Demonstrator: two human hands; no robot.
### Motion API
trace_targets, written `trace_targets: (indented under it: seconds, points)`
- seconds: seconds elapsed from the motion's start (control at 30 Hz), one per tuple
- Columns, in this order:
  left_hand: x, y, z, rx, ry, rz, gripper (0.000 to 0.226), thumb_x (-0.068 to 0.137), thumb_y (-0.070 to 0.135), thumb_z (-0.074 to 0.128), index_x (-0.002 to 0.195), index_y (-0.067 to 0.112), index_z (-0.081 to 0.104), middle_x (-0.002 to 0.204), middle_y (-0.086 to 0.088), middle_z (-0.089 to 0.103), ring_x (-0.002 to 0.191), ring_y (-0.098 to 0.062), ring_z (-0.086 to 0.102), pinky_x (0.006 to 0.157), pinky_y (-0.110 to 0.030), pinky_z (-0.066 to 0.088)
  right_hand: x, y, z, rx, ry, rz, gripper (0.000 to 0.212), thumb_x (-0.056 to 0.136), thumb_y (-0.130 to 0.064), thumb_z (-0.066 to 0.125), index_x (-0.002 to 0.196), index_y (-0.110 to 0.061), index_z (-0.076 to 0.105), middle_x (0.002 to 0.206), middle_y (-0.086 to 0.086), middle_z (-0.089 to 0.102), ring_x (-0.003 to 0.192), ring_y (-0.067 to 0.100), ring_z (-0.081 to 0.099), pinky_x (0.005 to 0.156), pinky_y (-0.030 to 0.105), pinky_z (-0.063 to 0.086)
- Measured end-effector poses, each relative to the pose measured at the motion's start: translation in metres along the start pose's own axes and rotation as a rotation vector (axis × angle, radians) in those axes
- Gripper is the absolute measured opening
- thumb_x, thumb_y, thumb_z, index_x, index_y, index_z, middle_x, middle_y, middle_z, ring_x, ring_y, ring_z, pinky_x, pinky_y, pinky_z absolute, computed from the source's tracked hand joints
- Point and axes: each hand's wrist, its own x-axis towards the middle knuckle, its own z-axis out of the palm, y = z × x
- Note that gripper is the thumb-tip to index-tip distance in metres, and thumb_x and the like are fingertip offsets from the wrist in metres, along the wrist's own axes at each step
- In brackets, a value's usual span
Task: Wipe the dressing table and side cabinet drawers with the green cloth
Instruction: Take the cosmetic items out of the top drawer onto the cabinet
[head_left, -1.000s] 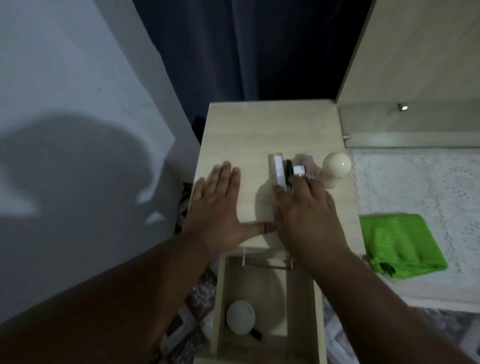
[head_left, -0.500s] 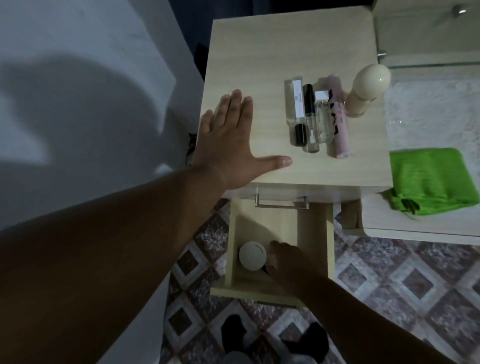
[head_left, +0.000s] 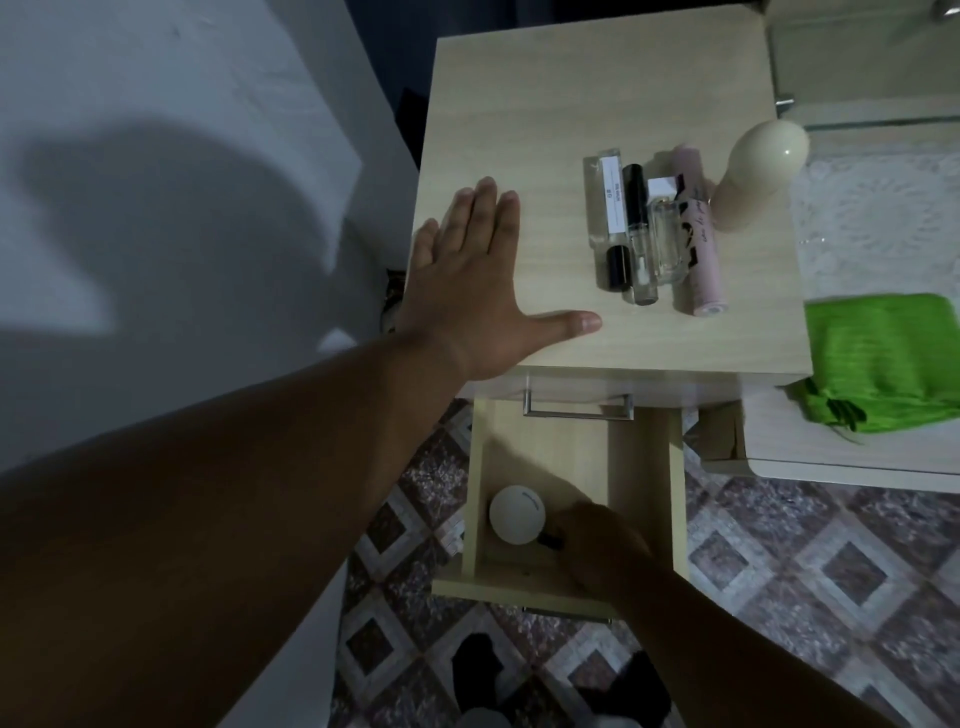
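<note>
The green cloth (head_left: 883, 353) lies folded on the dressing table (head_left: 831, 462) at the right, with neither hand on it. My left hand (head_left: 478, 280) rests flat, fingers straight, on the top of the wooden side cabinet (head_left: 545, 93). Below it a lower drawer (head_left: 644, 467) stands pulled out. My right hand (head_left: 602, 545) is down inside that drawer, its fingers curled at the black part of a white round item (head_left: 517, 519); the fingertips are hidden.
Several slim perfume and cosmetic bottles (head_left: 644, 234) lie in a row on the cabinet top beside a cream egg-shaped bottle (head_left: 758, 171). A lace mat (head_left: 872, 218) covers the dressing table. The upper drawer's metal handle (head_left: 576, 413) overhangs the pulled-out drawer. A white wall (head_left: 156, 182) is at the left.
My right hand left the bottles on the cabinet top and went down into the pulled-out drawer to the white round item. My view tilted downward. The left hand stayed flat.
</note>
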Motion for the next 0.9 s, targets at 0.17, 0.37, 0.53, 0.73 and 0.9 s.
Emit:
trace_targets:
  seconds: [0.17, 0.37, 0.53, 0.73, 0.9]
  points:
    - [0.0, 0.0, -0.002, -0.001, -0.007, 0.003, 0.134, 0.059, 0.103, 0.023, 0.159, 0.019, -0.011, 0.166, -0.002, -0.019, 0.152, -0.018, -0.018, 0.124, -0.047, -0.003, -0.002, -0.011, -0.012, -0.01, 0.238, -0.209, 0.03, 0.091, -0.031, 0.062, 0.119, -0.019, 0.065, 0.14, 0.001, 0.043, 0.128, 0.023, 0.045, 0.094, 0.03, 0.048]
    - [0.0, 0.0, -0.001, 0.002, -0.011, 0.001, 0.134, 0.059, 0.102, 0.023, 0.159, 0.019, -0.011, 0.166, -0.002, -0.019, 0.152, -0.018, -0.018, 0.124, -0.047, -0.003, 0.022, -0.034, -0.011, -0.074, 0.211, -0.26, 0.025, 0.094, -0.016, 0.054, 0.118, -0.011, 0.057, 0.124, 0.005, 0.049, 0.116, 0.025, 0.048, 0.089, 0.034, 0.046]
    - [0.0, 0.0, -0.001, -0.007, -0.007, 0.007, 0.134, 0.059, 0.102, 0.023, 0.159, 0.018, -0.009, 0.167, -0.003, -0.017, 0.153, -0.018, -0.017, 0.124, -0.048, -0.002, 0.03, -0.032, 0.003, -0.077, 0.239, -0.282, 0.028, 0.096, -0.018, 0.054, 0.124, -0.013, 0.056, 0.123, 0.005, 0.05, 0.113, 0.024, 0.049, 0.087, 0.032, 0.044]
    - [0.0, 0.0, -0.001, -0.006, -0.009, 0.007, 0.135, 0.058, 0.102, 0.022, 0.159, 0.019, -0.01, 0.166, -0.003, -0.018, 0.153, -0.018, -0.017, 0.124, -0.048, -0.003, 0.03, -0.026, 0.014, -0.081, 0.271, -0.362, 0.049, 0.089, -0.033, 0.066, 0.134, -0.02, 0.05, 0.142, 0.006, 0.042, 0.124, 0.026, 0.049, 0.094, 0.035, 0.048]
    - [0.0, 0.001, -0.001, 0.003, -0.004, 0.006, 0.135, 0.058, 0.102, 0.021, 0.159, 0.018, -0.009, 0.167, -0.003, -0.018, 0.153, -0.018, -0.017, 0.124, -0.048, -0.002, 0.027, -0.026, 0.012, -0.278, 0.145, -0.408, 0.065, 0.097, -0.031, 0.057, 0.154, -0.019, 0.028, 0.164, 0.013, 0.016, 0.144, 0.035, 0.028, 0.112, 0.048, 0.036]
